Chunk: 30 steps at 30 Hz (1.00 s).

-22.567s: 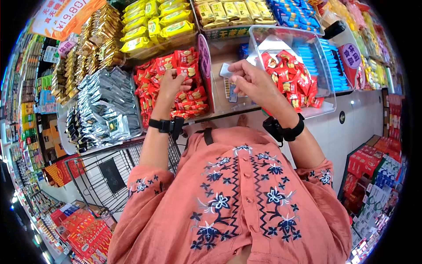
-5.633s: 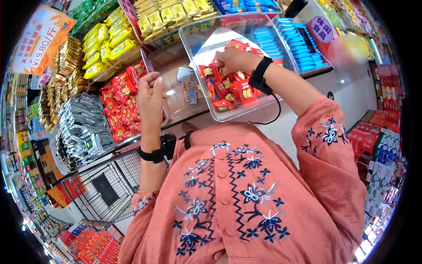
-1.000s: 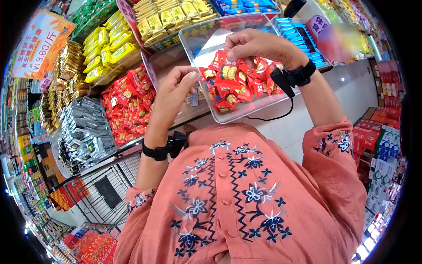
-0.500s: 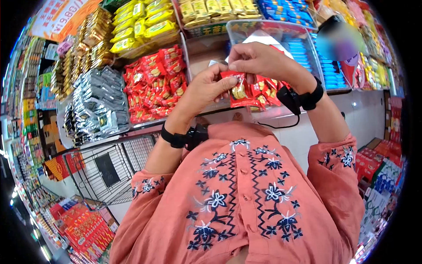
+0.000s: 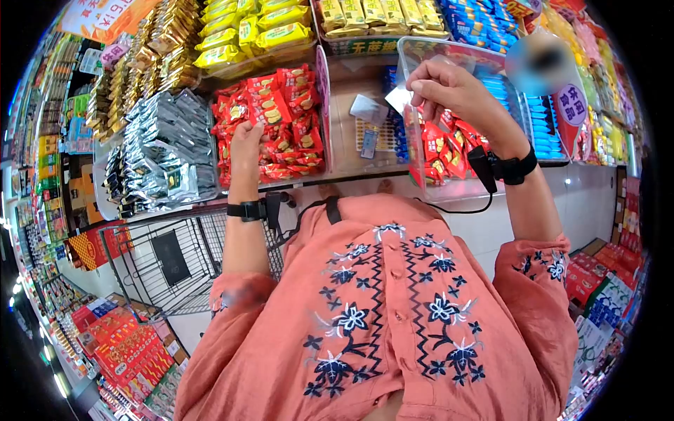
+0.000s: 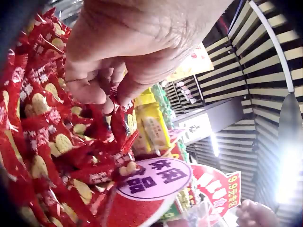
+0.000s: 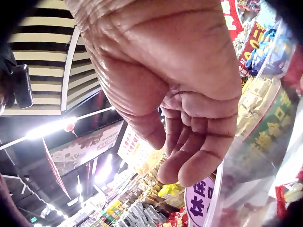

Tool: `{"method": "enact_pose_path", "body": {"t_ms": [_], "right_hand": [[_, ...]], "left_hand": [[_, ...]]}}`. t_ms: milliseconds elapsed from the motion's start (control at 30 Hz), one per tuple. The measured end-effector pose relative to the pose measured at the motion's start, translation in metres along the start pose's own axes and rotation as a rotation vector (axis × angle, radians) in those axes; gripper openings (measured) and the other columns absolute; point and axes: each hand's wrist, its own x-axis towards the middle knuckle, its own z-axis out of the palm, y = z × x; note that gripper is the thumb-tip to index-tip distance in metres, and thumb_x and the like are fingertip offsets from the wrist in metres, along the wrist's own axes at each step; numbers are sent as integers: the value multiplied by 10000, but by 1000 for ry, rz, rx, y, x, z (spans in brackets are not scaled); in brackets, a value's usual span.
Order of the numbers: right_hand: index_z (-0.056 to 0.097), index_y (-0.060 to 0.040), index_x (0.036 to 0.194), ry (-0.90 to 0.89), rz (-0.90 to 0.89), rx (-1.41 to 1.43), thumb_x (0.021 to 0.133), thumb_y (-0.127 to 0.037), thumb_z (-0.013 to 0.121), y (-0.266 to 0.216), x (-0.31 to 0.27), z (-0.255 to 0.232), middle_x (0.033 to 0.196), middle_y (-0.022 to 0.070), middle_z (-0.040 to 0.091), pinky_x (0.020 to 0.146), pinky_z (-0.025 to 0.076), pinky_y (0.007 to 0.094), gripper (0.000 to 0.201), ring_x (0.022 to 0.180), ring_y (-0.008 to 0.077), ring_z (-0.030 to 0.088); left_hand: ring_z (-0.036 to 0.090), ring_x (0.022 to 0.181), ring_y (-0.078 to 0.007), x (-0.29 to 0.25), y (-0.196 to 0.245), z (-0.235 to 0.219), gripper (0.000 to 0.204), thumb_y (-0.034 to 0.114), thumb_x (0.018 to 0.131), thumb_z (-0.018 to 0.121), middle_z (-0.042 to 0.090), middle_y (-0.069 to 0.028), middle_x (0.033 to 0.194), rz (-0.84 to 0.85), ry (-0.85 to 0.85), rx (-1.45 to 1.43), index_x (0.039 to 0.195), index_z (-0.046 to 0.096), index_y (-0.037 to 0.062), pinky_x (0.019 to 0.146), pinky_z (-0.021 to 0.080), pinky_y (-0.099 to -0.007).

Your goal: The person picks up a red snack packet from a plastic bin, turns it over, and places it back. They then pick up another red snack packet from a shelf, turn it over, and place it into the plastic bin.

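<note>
My left hand (image 5: pixel 247 149) pinches a red biscuit packet (image 5: pixel 272 109) between thumb and fingers, over the left bin's pile of similar red packets (image 5: pixel 303 156). Close up in the left wrist view, the pinched packet (image 6: pixel 131 119) hangs from the fingertips of the left hand (image 6: pixel 123 56) just over the pile. My right hand (image 5: pixel 456 91) is above a clear plastic bin (image 5: pixel 414 48), its fingers loosely bent and holding nothing. Several red packets (image 5: pixel 449 151) lie in that bin, partly behind the hand. The right wrist view shows nothing between the thumb and fingers of the right hand (image 7: pixel 175 90).
Between the two bins, a compartment (image 5: pixel 344 84) holds a small white piece (image 5: pixel 368 110) and a patterned sheet. Silver packets (image 5: pixel 165 151) fill the bin on the left; yellow packets (image 5: pixel 284 35) lie behind. A wire cart (image 5: pixel 210 245) stands at lower left.
Half a second ago both hands met at one red packet near the clear bin. The left hand has carried it left over the left pile; the right hand has let go and moved right.
</note>
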Motion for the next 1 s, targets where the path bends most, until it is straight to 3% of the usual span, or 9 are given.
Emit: {"method": "enact_pose_path", "body": {"t_ms": [167, 267, 367, 533, 567, 700, 800, 967, 1000], "right_hand": [[595, -34, 1037, 17, 28, 15, 1007, -271, 562, 10, 0, -6, 849, 12, 642, 531, 479, 195, 242, 648, 62, 644], [599, -28, 1027, 39, 48, 42, 1003, -273, 568, 18, -1, -12, 849, 26, 653, 529, 489, 205, 248, 649, 77, 651], [607, -15, 1014, 77, 68, 73, 992, -278, 585, 23, -6, -18, 851, 42, 664, 528, 510, 218, 265, 652, 97, 659], [604, -13, 1013, 116, 63, 26, 991, -280, 581, 36, -16, -36, 864, 44, 662, 551, 525, 227, 268, 651, 97, 648], [606, -15, 1009, 143, 64, 24, 985, -281, 581, 37, -19, -39, 868, 46, 663, 570, 530, 228, 268, 651, 95, 647], [624, -44, 1013, 204, 57, -58, 990, -289, 576, 55, -26, -66, 872, 1, 665, 606, 508, 212, 250, 692, 66, 640], [650, -33, 1080, 201, 131, -154, 958, -258, 607, 77, -21, -84, 912, 16, 676, 570, 516, 233, 260, 681, 69, 629], [648, -16, 1165, 75, 251, -393, 895, -219, 635, 106, -11, -87, 940, 46, 679, 553, 533, 280, 338, 679, 104, 630], [634, -9, 1183, 107, 249, -425, 882, -211, 626, 116, -9, -86, 958, 107, 683, 562, 537, 319, 363, 681, 172, 649]], "left_hand": [[609, 775, -114, 22, -18, -13, 249, 254, 944, 669, 636, -15, 886, -16, 51, 167, 1051, 612, 37, 621, 486, -276], [639, 760, -227, 42, -45, -20, 235, 253, 929, 676, 668, -94, 871, 392, 162, 747, 977, 617, 30, 673, 514, -365], [653, 841, -313, 43, -42, -15, 265, 283, 908, 693, 686, -136, 914, 430, 176, 926, 956, 632, 29, 773, 501, -440], [632, 905, -329, 48, -42, -18, 267, 198, 862, 733, 667, -189, 952, 535, 239, 871, 963, 643, -32, 811, 499, -428], [639, 884, -314, 44, -35, -16, 270, 182, 856, 735, 670, -185, 947, 630, 259, 844, 992, 651, -35, 796, 505, -416], [619, 835, -172, 17, 17, 16, 272, 203, 944, 671, 667, -93, 955, 528, 131, 502, 1085, 638, -26, 771, 513, -314], [575, 754, -71, -4, 54, 49, 281, 240, 970, 652, 646, -26, 905, 446, 42, 334, 1127, 629, 8, 629, 460, -215], [541, 710, -39, -52, 105, 115, 247, 230, 997, 614, 624, 8, 895, 409, -183, 191, 1143, 620, 31, 581, 415, -179], [538, 720, -42, -55, 106, 125, 232, 212, 995, 613, 617, 4, 905, 400, -233, 168, 1136, 620, 28, 587, 414, -182]]}}
